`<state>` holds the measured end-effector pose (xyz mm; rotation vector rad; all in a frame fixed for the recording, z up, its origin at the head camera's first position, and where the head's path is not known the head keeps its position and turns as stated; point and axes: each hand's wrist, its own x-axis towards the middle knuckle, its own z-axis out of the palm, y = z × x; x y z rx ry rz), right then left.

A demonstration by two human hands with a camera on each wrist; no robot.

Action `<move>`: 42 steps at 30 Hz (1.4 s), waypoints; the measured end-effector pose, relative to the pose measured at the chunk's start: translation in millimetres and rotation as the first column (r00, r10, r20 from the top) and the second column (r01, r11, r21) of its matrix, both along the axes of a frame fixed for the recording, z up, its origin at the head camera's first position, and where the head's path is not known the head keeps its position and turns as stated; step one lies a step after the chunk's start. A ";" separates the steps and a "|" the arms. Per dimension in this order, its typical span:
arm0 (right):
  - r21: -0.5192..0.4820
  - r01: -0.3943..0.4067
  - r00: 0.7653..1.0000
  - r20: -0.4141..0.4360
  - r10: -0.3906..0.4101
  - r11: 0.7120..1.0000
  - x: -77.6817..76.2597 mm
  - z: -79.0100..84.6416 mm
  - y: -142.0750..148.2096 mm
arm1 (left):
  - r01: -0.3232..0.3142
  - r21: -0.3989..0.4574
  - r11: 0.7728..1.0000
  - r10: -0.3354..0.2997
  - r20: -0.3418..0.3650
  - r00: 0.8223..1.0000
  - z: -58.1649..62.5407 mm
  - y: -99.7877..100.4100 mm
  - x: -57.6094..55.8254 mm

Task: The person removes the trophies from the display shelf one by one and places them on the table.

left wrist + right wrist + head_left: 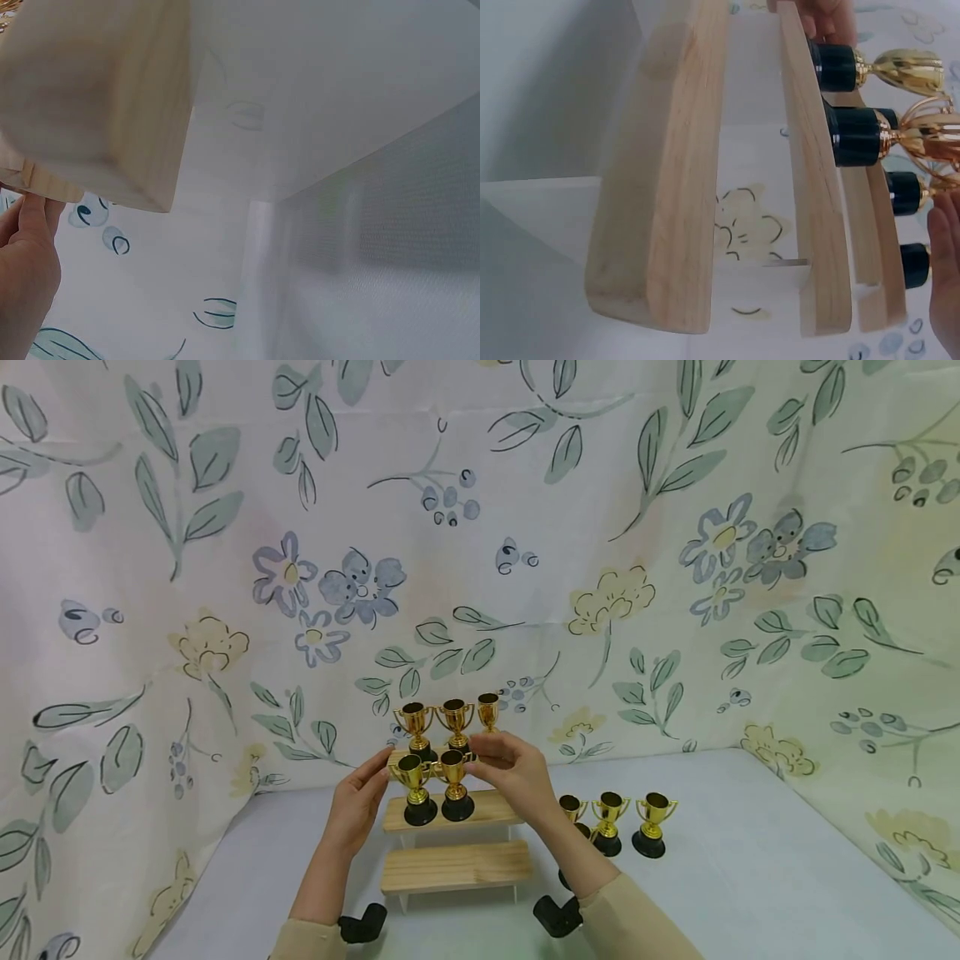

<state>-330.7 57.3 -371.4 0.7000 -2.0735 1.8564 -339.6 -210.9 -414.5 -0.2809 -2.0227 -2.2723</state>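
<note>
Top shelf point(396, 754) mostly hidden behind trophies, leftmost floor trophy point(573, 811) half behind right wrist, wooden shelf end point(97, 105) blurred

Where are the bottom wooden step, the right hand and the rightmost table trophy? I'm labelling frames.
bottom wooden step point(455, 865), head view, top face.
right hand point(513, 774), head view, back.
rightmost table trophy point(655, 811), head view, cup.
</note>
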 end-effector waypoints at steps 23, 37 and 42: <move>-0.063 0.048 0.994 0.097 -0.042 0.997 -5.3 0.6 -11.1 | 0.006 -0.022 1.000 -0.006 -0.017 1.000 0.7 0.3 0.6; -0.071 0.065 0.994 0.091 -0.059 0.995 -5.2 -1.2 -12.3 | 0.011 0.001 1.000 -0.011 -0.022 1.000 -0.4 -0.1 0.3; -0.071 0.092 0.992 0.089 -0.086 0.993 -3.0 -0.8 -10.5 | 0.014 -0.003 1.000 -0.014 -0.018 1.000 0.5 0.2 0.2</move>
